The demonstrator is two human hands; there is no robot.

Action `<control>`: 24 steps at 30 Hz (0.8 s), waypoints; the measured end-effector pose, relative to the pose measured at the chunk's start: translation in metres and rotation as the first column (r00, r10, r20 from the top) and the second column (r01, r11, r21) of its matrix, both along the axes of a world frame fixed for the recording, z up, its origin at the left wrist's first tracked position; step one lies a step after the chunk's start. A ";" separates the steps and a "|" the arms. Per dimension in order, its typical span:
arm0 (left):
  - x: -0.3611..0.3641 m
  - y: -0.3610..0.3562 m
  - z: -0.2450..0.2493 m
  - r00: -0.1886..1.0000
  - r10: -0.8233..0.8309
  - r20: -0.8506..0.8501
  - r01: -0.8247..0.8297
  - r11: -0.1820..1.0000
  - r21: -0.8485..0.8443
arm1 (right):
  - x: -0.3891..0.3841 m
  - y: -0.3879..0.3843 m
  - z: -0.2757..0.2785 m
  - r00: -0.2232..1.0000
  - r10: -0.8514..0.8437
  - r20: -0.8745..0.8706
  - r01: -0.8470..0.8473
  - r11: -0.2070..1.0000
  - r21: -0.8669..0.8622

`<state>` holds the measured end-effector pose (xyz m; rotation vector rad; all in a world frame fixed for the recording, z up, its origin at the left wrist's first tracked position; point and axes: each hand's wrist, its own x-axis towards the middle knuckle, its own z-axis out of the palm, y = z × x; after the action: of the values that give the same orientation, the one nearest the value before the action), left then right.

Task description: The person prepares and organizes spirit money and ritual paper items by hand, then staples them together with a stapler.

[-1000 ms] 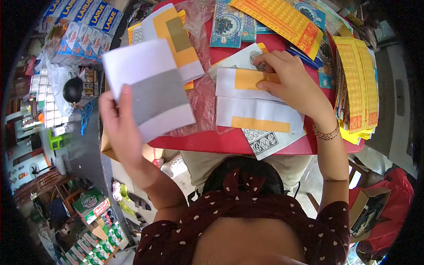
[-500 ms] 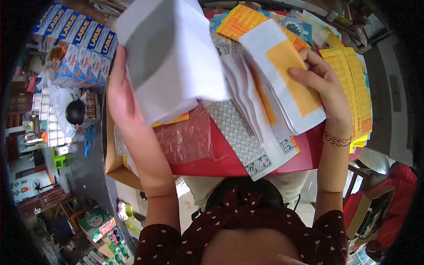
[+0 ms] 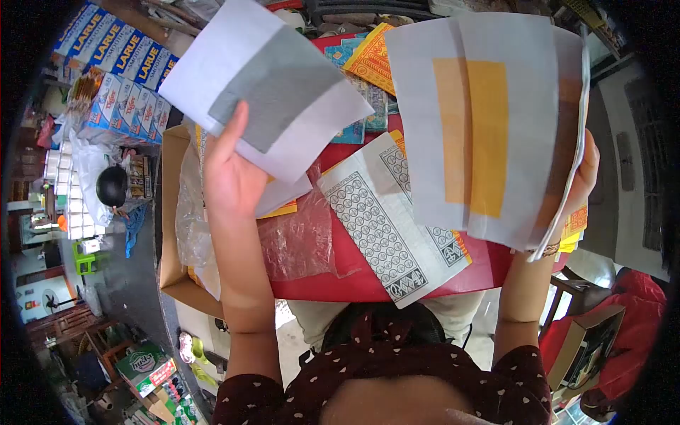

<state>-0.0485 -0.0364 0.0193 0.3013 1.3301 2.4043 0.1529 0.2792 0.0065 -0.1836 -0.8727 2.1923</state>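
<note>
Red table [image 3: 489,263] on my remote feed, left hand [image 3: 234,173] holding grey-banded paper [image 3: 273,88] above it, right hand [image 3: 584,180] gripping yellow-banded sheets [image 3: 489,134] above it

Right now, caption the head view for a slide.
Left hand holds paper, right hand overlapping sheets, above a red table.

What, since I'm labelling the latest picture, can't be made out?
Head view:
Right hand: mostly hidden behind the orange-banded sheets.
Left hand: fingers hidden behind the grey-banded paper.
Yellow stack: largely covered by the orange-banded sheets.
Blue printed papers: print too small to read.
</note>
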 end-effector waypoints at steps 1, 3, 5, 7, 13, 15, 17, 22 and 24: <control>0.004 0.005 0.000 1.000 -0.001 0.003 0.001 1.000 0.001 | -0.001 -0.004 -0.006 0.983 -0.181 0.007 0.180 0.981 0.074; 0.012 0.013 -0.001 0.999 -0.036 -0.040 0.031 0.995 -0.099 | -0.001 -0.019 0.000 0.994 -0.074 -0.082 0.094 0.955 0.283; 0.020 0.020 -0.004 0.996 -0.085 0.003 0.085 0.993 -0.086 | -0.009 -0.016 -0.020 0.881 -0.454 0.130 0.331 0.790 0.515; 0.029 0.026 -0.008 0.990 -0.135 0.044 0.137 0.988 -0.071 | -0.007 -0.020 -0.006 0.990 0.137 -0.038 -0.136 0.990 0.025; 0.048 0.042 -0.017 0.924 -0.328 0.199 0.330 0.944 0.024 | -0.028 -0.074 0.039 0.886 -0.127 0.446 -0.093 0.894 0.439; 0.054 0.045 -0.020 0.916 -0.350 0.195 0.353 0.935 0.022 | -0.027 -0.081 0.034 0.878 -0.077 0.472 -0.163 0.880 0.446; 0.061 0.049 -0.020 0.892 -0.397 0.215 0.399 0.916 0.034 | -0.029 -0.089 0.022 0.919 0.022 0.394 -0.224 0.851 0.475; 0.074 0.054 -0.020 0.848 -0.465 0.255 0.479 0.878 0.007 | -0.036 -0.104 0.000 0.964 0.001 0.265 -0.176 0.750 0.638; 0.077 0.055 -0.021 0.841 -0.489 0.232 0.499 0.866 0.018 | -0.037 -0.105 -0.001 0.962 -0.024 0.272 -0.192 0.651 0.734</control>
<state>0.0286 0.0189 -0.0015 0.3012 1.0414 1.9065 0.1156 0.1739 0.0058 -0.0089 -1.9129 1.7058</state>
